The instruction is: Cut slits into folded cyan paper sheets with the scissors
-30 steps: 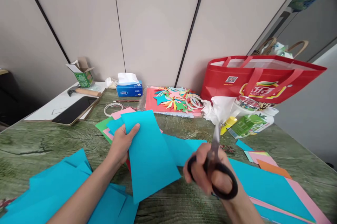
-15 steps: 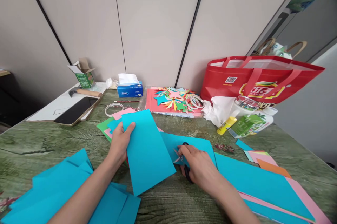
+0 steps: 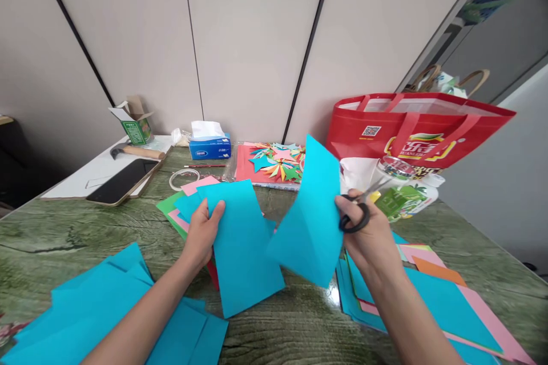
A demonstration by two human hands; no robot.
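Clock positions are taken from view centre. At 8 o'clock a blue pile (image 3: 98, 308) lies fanned on the worktop (image 3: 295, 319); the left forearm crosses above it and could drag loose sheets askew if it dips. Closer in, also at 8, the left hand (image 3: 201, 233) pinches a flat blue sheet (image 3: 248, 256), thumb on its face; held near one upper corner only, the sheet could swing or slip if that grip slackens. At 5 o'clock a curled blue sheet (image 3: 310, 216) bows from the right hand (image 3: 370, 231) at 4, whose grip pinches its right edge while carrying the scissors (image 3: 365, 217) by the black handles. Squeezing both together could crease the paper; a careless wrist turn could knock the clear jar (image 3: 396, 166) at 3 o'clock. Poorly seen, left to right: the pile runs off the lower edge; a red item (image 3: 213, 273) at 7 is mostly covered; whether the two held sheets touch, cannot tell; the curled sheet masks part of the paper stars (image 3: 280, 162) near 12; scissor blades blur against the jar; the right forearm covers part of the stacked sheets (image 3: 445, 296) at 4.
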